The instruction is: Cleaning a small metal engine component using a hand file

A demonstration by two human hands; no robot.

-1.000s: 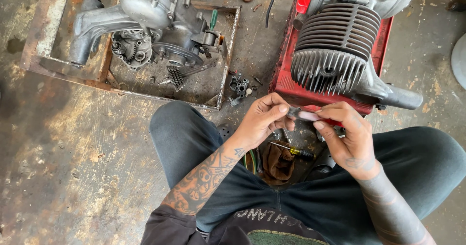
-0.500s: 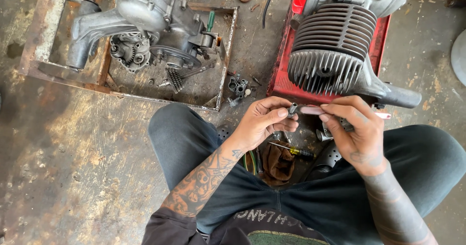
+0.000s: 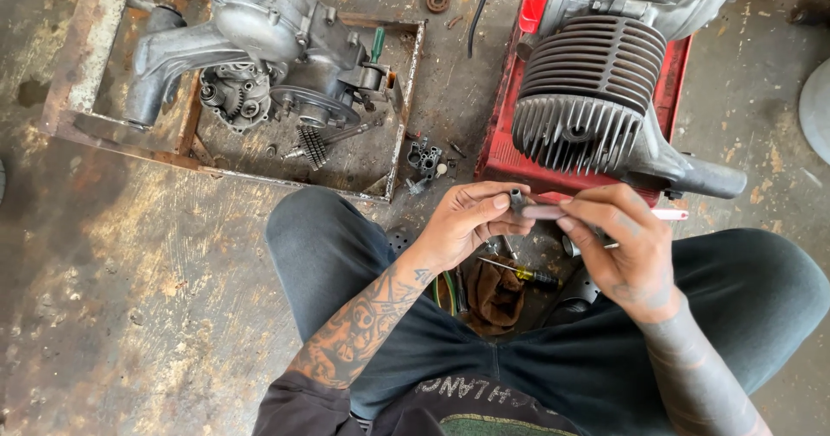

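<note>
Grey metal, small and dark: a short cylindrical part (image 3: 516, 199) sits pinched between the thumb and fingertips of your left hand (image 3: 467, 224), centre of the frame, raised over your lap so you can look straight down on it. Your right hand (image 3: 622, 246) has its fingers closed around a slim pink-and-white tool (image 3: 605, 214), held level with its tip meeting the part, a grip that suits fine work.

Lower centre, between your knees: a yellow-handled screwdriver (image 3: 523, 273) and a brown rag (image 3: 497, 296), both near to hand. Upper right, just beyond your hands: a finned engine cylinder (image 3: 588, 99) on a red stand (image 3: 510, 151). Upper left: an opened engine casing (image 3: 268, 47) in a rusty steel frame (image 3: 95, 47), with gears showing. A small dark fitting (image 3: 425, 158) lies loose on the stained concrete floor (image 3: 130, 298).
</note>
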